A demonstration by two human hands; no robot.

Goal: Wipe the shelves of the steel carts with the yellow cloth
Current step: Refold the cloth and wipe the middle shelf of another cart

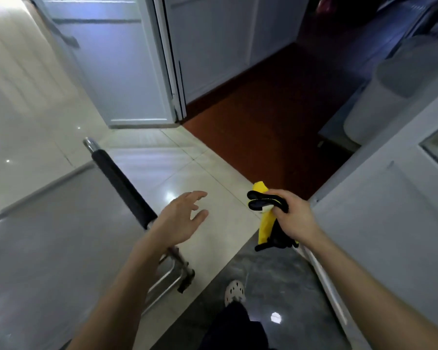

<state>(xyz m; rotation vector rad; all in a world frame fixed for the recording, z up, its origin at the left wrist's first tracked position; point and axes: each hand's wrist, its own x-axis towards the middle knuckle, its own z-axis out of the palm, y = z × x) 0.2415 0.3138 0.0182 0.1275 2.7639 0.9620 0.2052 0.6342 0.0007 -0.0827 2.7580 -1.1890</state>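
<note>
Head view: grey steel cart shelf (61,236) fills the lower left of the frame, its black-sleeved steel push handle (123,189) running from upper left down toward centre; left hand (181,218), fingers spread wide and empty, hovers just right of that handle's lower end, clearly the nearer hand; right hand (292,214), right of centre, is closed around the bunched yellow cloth (264,227) together with something black; the cloth hangs over the pale tiled floor (162,160), so it must travel leftward to reach the shelf.
</note>
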